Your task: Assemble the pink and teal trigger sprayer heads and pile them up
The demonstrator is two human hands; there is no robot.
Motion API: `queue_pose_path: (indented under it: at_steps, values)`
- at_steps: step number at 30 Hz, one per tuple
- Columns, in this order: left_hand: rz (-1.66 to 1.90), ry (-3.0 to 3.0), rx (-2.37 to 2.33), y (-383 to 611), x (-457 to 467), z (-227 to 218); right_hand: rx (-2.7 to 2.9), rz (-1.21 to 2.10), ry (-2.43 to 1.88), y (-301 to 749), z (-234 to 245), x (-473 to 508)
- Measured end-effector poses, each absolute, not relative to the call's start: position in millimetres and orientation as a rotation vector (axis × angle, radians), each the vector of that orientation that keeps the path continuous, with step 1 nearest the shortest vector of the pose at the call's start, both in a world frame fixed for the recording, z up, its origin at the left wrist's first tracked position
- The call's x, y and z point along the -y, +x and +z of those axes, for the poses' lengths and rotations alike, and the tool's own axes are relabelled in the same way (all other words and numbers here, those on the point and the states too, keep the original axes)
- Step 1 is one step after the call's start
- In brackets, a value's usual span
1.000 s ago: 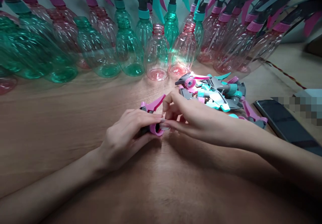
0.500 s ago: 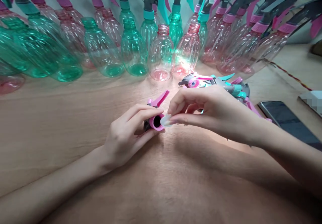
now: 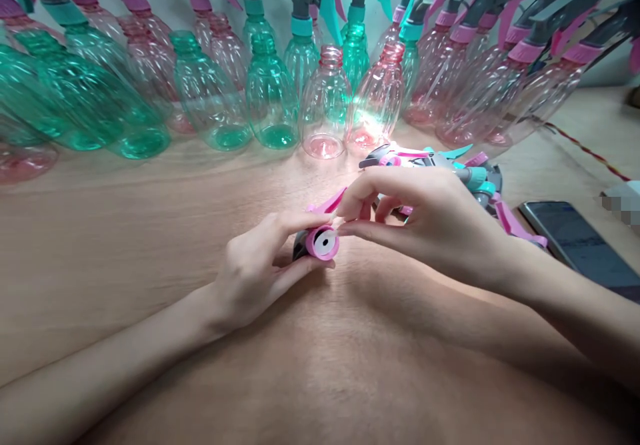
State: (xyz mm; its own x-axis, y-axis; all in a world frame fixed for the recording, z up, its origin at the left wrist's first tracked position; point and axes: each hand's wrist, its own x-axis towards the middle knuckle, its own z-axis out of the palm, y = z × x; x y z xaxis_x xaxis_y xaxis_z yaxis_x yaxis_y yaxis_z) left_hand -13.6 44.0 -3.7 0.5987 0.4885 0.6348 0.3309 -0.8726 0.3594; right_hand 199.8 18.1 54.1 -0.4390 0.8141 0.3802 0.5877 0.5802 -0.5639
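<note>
A spray nozzle head with a pink collar [image 3: 315, 251] lies on its side between the thumb and fingers of my left hand [image 3: 260, 261], its round opening turned toward me. Its pink trigger [image 3: 327, 203] points up and right. Inside the collar sits a white washer [image 3: 323, 243] with a dark hole in its centre, slightly tilted. My right hand [image 3: 410, 208] pinches the washer's upper right edge with thumb and forefinger, right at the collar's rim.
Behind the hands stand several green bottles [image 3: 273, 101] and pink bottles [image 3: 326, 108], many with spray heads on. A pile of loose spray heads [image 3: 475, 178] lies beyond my right hand. At the right are a phone [image 3: 575, 238] and a twisted cable [image 3: 590, 148].
The white washer has gone from beside the collar into its opening, carried left by my right hand. The spray head has shifted slightly right in view, its opening now facing me more squarely.
</note>
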Motion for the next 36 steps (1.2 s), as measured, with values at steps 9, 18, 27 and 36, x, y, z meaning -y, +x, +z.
queue_pose_path:
  at_steps: [9, 18, 27, 36]
  values:
    - [1.11, 2.68, -0.73, -15, -44, -2, 2.286, 0.417, -1.065, 194, 45, -12]
    - [1.114, 2.686, -0.727, -14, -45, -1, 2.345, 0.369, -1.105, 194, 41, -12]
    - [1.134, 2.67, -0.741, -15, -43, 1, 2.383, 0.359, -1.145, 194, 41, -10]
    - [1.164, 2.624, -0.753, -14, -42, 0, 2.305, 0.29, -1.115, 190, 33, -7]
